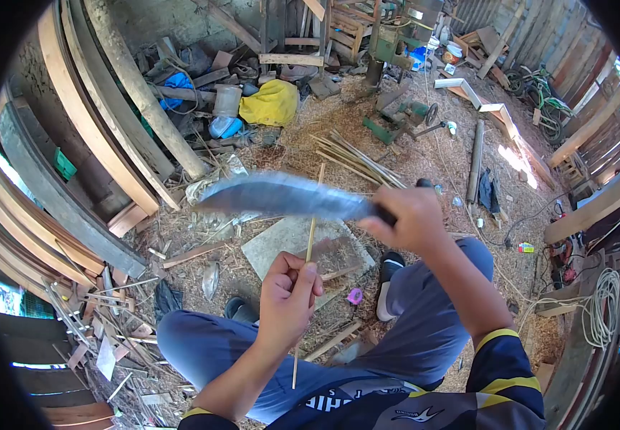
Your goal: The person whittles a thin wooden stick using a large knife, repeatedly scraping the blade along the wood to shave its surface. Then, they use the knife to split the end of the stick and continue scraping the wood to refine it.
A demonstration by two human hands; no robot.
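Note:
My right hand [411, 215] is closed round the black handle of a machete [281, 196]. Its broad curved blade points left, blurred by motion, and crosses the upper part of a thin bamboo stick [311, 240] in this view. That stick is pinched upright between thumb and fingers of my left hand [292, 290], its lower end hanging down by my lap. Below the blade, on the ground between my feet, lies a flat grey slab [270, 251]. Beyond the machete rests a bundle of similar sticks [345, 154].
Long planks [95, 122] lean along the left wall. A yellow sack [269, 103] and scrap lie at the back. A green metal machine [396, 118] stands ahead. At the right are a coiled rope [602, 308] and timber. A pink ring-shaped item [354, 296] lies near my foot.

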